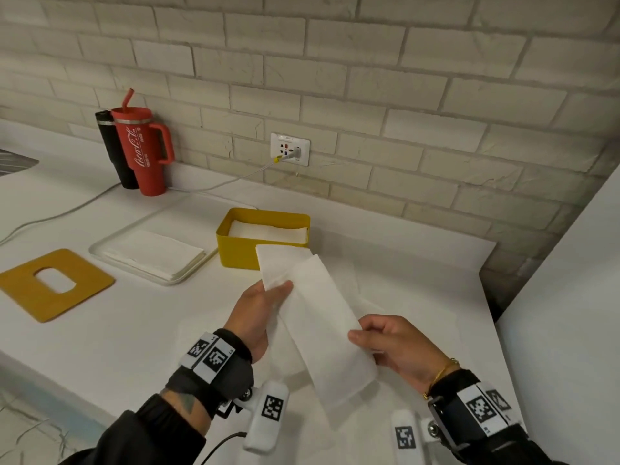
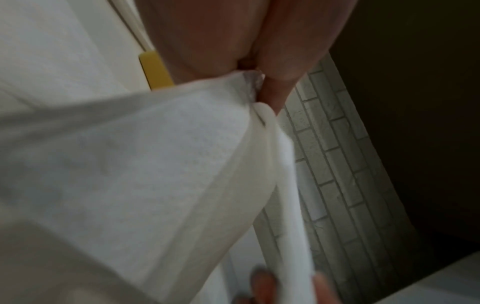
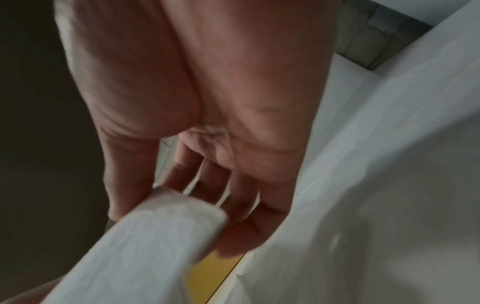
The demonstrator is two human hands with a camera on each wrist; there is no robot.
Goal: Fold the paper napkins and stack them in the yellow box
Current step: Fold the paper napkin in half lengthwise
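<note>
One napkin (image 1: pixel 318 317) in the air, folded into a long strip. One yellow box (image 1: pixel 241 253) just beyond the left hand (image 1: pixel 258 310), folded napkins already inside. One tray (image 1: pixel 100 251) with a napkin stack (image 1: pixel 154 253) left of the box. Further left: one yellow lid (image 1: pixel 50 283), two tumblers (red (image 1: pixel 144 152), black (image 1: pixel 112 149)) by the wall. Nothing between hands and box. Left hand pinches the strip's far end, thumb on top; right hand (image 1: pixel 399 350) pinches the near end, above the worktop (image 1: pixel 402 263).
</note>
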